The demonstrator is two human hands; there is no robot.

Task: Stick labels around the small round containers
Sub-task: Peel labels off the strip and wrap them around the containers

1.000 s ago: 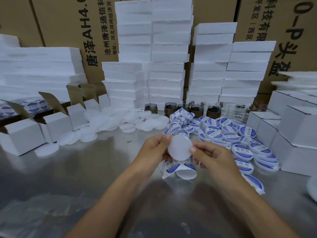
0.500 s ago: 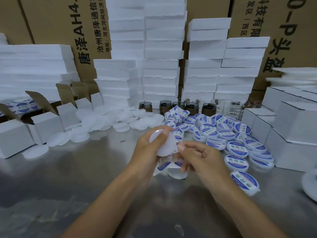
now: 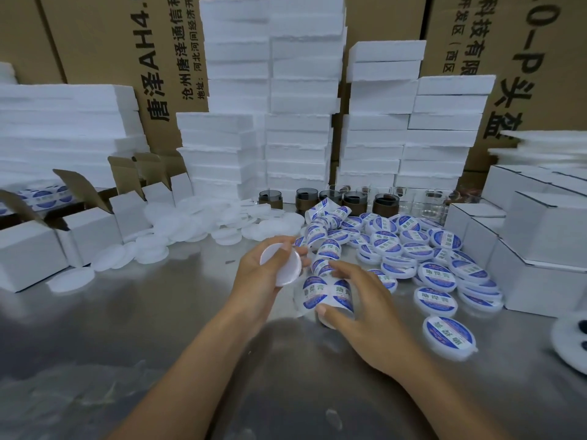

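Note:
My left hand grips a plain white round container on edge, just above the steel table. To its right, a curling strip of blue-and-white labels trails back across the table. My right hand is down on the near end of that strip, thumb at its lower edge and fingers curved over its top. A heap of labelled containers lies to the right of both hands.
Unlabelled white containers are piled at the left back, beside open white cartons. Closed white cartons stand at the right. Dark jars and tall foam stacks line the back.
My right hand let go of the white container and dropped onto the label strip. My left hand kept the container and shifted it slightly left.

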